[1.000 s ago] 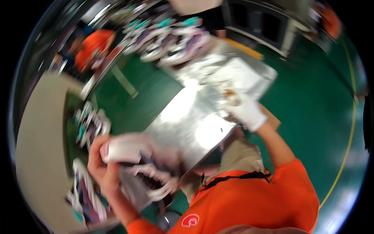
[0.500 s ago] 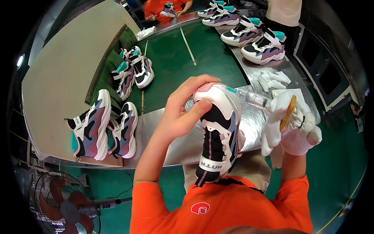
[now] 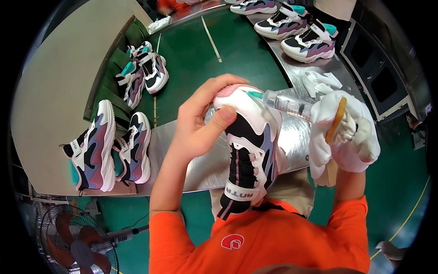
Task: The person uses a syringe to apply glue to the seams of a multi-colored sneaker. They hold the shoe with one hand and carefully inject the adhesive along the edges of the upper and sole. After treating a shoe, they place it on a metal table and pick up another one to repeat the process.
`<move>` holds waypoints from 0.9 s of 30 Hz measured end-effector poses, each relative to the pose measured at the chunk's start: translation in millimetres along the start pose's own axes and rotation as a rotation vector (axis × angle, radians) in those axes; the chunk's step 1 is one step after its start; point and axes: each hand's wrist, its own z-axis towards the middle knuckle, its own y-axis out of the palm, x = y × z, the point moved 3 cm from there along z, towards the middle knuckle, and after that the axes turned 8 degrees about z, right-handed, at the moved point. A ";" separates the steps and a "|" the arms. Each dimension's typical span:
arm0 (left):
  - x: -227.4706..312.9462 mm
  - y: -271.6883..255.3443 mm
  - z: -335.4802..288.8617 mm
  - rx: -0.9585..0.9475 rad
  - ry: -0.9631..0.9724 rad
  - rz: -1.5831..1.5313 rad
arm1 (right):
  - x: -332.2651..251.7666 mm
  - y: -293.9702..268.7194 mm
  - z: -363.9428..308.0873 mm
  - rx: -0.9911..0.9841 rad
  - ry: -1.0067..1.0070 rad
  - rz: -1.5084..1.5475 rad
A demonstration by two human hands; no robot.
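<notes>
My left hand (image 3: 196, 116), bare, grips the toe of a white, black, pink and purple sneaker (image 3: 250, 150), with the thumb on the upper and the fingers around the pink toe end. The sneaker points away from me, its strap and heel near my body. In a white glove, my right hand (image 3: 344, 132) is closed around a clear syringe (image 3: 289, 104). The syringe's green tip (image 3: 254, 94) is at the white edge of the toe; whether it touches cannot be made out. A flat orange-brown piece (image 3: 336, 119) shows at the glove, partly covered.
A metal ledge (image 3: 171, 150) borders the green work surface (image 3: 191, 68). Two sneakers (image 3: 98, 150) stand at the left, others (image 3: 155, 73) farther back. More sneakers (image 3: 310, 43) line the right ledge near crumpled white cloth (image 3: 321, 82). A fan (image 3: 80, 246) is at lower left.
The whole view has shifted a little. The syringe tip lies slightly farther left over the toe, and the right hand has followed. My left hand keeps its grip on the sneaker.
</notes>
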 end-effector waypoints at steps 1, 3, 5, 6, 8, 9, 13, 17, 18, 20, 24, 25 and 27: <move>-2.6 -2.7 -1.5 -0.005 -0.018 -0.006 | 2.5 -1.1 1.4 0.012 0.023 -0.025; -10.6 -5.6 -6.1 0.040 -0.027 -0.048 | 7.9 -1.2 6.2 0.020 0.078 -0.080; -18.5 -9.3 -9.5 0.094 -0.030 -0.067 | 15.0 -0.7 11.4 0.021 0.134 -0.123; -23.4 -11.5 -11.4 0.126 -0.031 -0.064 | 17.7 0.3 13.6 0.014 0.165 -0.140; -33.0 -11.9 -15.7 0.186 -0.065 -0.070 | 26.5 -2.6 18.6 0.008 0.223 -0.163; -37.8 -12.6 -18.5 0.218 -0.096 -0.077 | 29.2 -3.8 19.4 0.004 0.250 -0.167; -57.1 -17.9 -29.7 0.310 -0.170 -0.111 | 43.4 -4.6 27.6 -0.019 0.331 -0.185; -74.0 -17.4 -39.8 0.392 -0.219 -0.130 | 54.6 -9.5 30.6 -0.025 0.391 -0.173; -77.6 -18.3 -41.6 0.407 -0.224 -0.134 | 55.2 -10.6 31.7 -0.025 0.399 -0.173; -80.1 -13.1 -44.1 0.420 -0.260 -0.122 | 56.8 -16.1 30.1 -0.024 0.422 -0.168; -89.9 -12.8 -45.6 0.430 -0.275 -0.155 | 65.0 -19.4 30.2 -0.016 0.454 -0.166; -92.5 -13.1 -46.7 0.441 -0.285 -0.179 | 65.2 -19.1 30.2 -0.014 0.458 -0.166; -100.1 -15.9 -50.0 0.442 -0.304 -0.219 | 66.4 -20.0 28.8 -0.008 0.465 -0.165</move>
